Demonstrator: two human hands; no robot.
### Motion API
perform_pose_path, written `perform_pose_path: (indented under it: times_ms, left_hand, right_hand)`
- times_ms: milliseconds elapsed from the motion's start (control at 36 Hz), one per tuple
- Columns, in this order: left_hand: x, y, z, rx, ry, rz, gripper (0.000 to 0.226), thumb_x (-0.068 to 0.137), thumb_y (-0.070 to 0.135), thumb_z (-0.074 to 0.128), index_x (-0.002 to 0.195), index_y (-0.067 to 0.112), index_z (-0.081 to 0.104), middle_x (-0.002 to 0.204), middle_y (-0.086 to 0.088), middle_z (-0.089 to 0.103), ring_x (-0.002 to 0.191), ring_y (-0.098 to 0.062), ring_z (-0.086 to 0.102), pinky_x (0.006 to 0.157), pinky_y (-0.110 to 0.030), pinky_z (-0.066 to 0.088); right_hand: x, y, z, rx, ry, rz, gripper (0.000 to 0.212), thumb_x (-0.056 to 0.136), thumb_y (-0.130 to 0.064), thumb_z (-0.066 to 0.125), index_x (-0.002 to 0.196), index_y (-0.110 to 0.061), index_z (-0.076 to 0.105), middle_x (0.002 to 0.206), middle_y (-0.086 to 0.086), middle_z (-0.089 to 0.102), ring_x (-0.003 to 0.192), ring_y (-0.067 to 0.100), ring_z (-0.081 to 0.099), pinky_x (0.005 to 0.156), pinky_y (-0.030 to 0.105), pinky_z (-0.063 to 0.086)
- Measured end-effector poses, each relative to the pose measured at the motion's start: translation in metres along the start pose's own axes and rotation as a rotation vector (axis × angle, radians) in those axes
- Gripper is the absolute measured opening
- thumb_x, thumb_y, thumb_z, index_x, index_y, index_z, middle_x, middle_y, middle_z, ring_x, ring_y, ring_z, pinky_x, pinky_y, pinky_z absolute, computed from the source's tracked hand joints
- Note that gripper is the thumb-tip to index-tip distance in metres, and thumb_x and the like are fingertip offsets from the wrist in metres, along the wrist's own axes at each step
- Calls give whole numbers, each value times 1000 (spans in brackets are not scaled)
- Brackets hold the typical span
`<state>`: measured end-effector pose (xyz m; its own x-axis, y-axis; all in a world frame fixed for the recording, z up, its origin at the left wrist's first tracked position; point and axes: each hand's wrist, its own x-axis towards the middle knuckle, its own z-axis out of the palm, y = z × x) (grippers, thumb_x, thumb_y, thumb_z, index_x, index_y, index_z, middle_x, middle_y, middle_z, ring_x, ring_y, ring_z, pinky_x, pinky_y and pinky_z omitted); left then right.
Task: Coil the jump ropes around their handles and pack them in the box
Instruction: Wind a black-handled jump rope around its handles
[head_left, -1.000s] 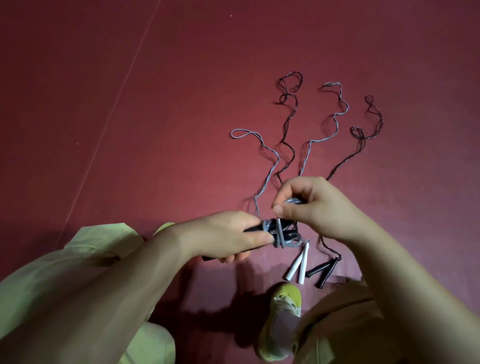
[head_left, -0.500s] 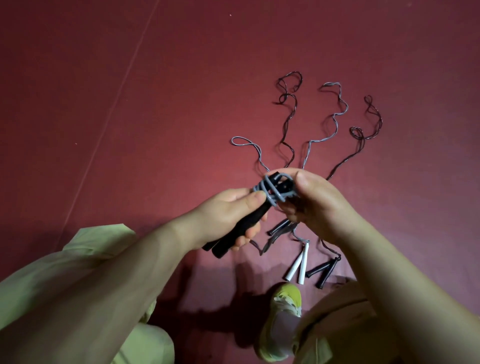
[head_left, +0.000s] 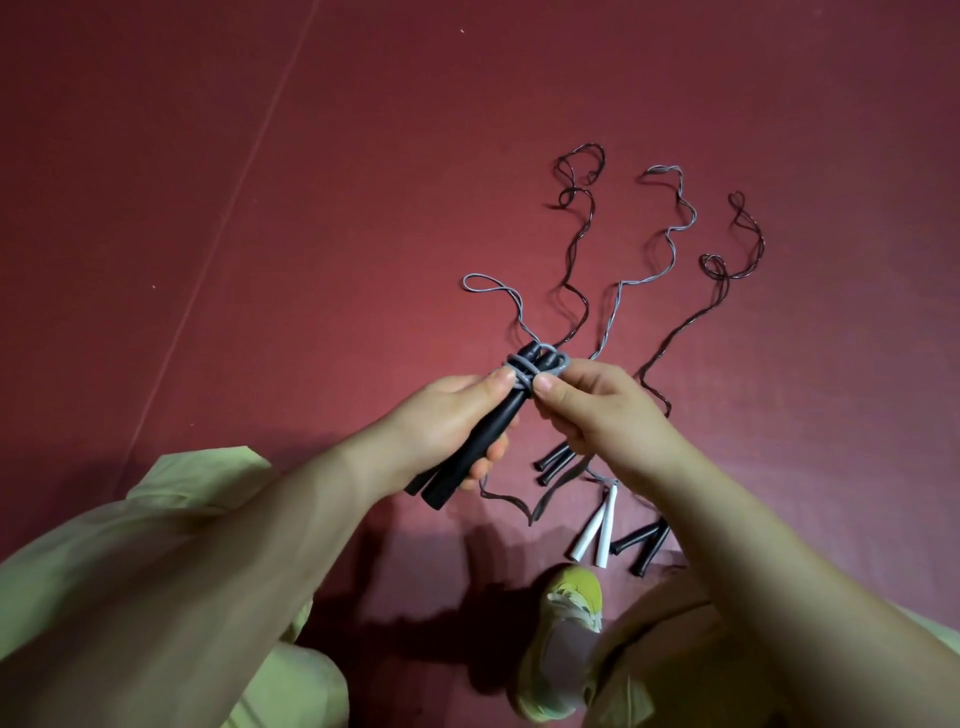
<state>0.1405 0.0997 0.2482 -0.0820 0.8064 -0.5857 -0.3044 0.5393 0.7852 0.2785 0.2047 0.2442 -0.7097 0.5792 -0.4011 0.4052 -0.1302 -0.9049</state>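
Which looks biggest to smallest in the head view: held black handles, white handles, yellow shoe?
1. yellow shoe, though it lies nearest the camera.
2. held black handles, raised toward the camera.
3. white handles, on the floor.

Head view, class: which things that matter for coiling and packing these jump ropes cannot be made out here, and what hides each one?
- The box: nowhere in the head view.
- Black handles: their middles are covered by the left hand.
- Grey rope: the right hand hides where it runs.
- Floor handles: partly under the right wrist.
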Motion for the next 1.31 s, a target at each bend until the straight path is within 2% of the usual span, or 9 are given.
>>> perform_pose_path:
  times_ms: [167, 278, 389, 528, 722, 861, 944, 1139, 1306]
  left_hand:
    - [1, 4, -13, -223, -221, -167, 57, 77, 55, 45, 101, 6, 62, 67, -2, 55, 49, -14, 51, 47, -24, 42]
    - [-3, 4, -11, -199, -253, -223, 50, 74, 47, 51, 103, 8, 62, 65, 3, 51, 43, -8, 44, 40, -19, 38]
    - [-1, 1, -6, -120, -154, -188, 38, 89, 44, 51, 100, 9, 61, 61, 5, 46, 40, -6, 35, 39, -16, 30]
    - [4, -6, -3, 107, -9, -118, 26, 99, 37, 45, 93, 15, 57, 60, 7, 44, 40, -6, 32, 43, -18, 26]
    - [10, -10, -6, 226, 66, -74, 25, 97, 38, 48, 88, 16, 56, 64, 4, 45, 43, -9, 33, 43, -19, 26]
    - [17, -17, -13, 662, 187, 23, 36, 91, 48, 53, 71, 19, 48, 66, 0, 48, 54, -17, 41, 57, -32, 33]
    - [18, -19, -14, 789, 243, 30, 37, 91, 48, 52, 69, 20, 44, 63, 4, 46, 58, -17, 44, 58, -33, 33]
    - [13, -22, -10, 1105, 294, 167, 36, 90, 54, 47, 76, 21, 39, 70, 5, 47, 72, -25, 48, 60, -35, 31]
    - [13, -20, -11, 980, 230, 168, 37, 82, 51, 63, 77, 20, 43, 68, 7, 46, 64, -18, 46, 56, -34, 31]
  right_hand:
    - [2, 2, -5, 106, 28, -9, 23, 80, -34, 59, 76, -12, 58, 68, 8, 31, 54, 12, 22, 45, 21, 17]
    - [0, 2, -6, 110, 34, -10, 23, 82, -34, 59, 76, -12, 55, 72, 12, 32, 53, 11, 23, 46, 22, 17]
    - [0, 7, -2, 57, 57, 42, 31, 97, -32, 55, 73, -13, 50, 60, 1, 34, 49, 9, 23, 43, 22, 18]
    - [3, 10, 8, -197, 139, 89, 43, 97, -45, 49, 70, -16, 65, 49, -11, 42, 40, 3, 33, 47, 22, 27]
    - [3, 5, 9, -434, 216, 99, 53, 95, -51, 47, 58, -16, 60, 45, -7, 43, 36, 4, 38, 42, 18, 29]
    - [4, 15, 12, -235, 122, 179, 43, 96, -48, 48, 73, -16, 65, 45, -11, 44, 34, 2, 36, 45, 20, 28]
    - [3, 13, 14, -39, 69, 260, 50, 97, -50, 44, 83, -7, 66, 51, -7, 42, 37, 4, 31, 40, 19, 25]
    - [1, 3, 13, -73, 100, 333, 58, 88, -63, 49, 77, -9, 66, 57, -2, 40, 41, 10, 29, 42, 22, 23]
    - [2, 2, 12, -10, 122, 296, 44, 91, -49, 55, 74, -9, 66, 57, 0, 37, 40, 10, 25, 39, 20, 20]
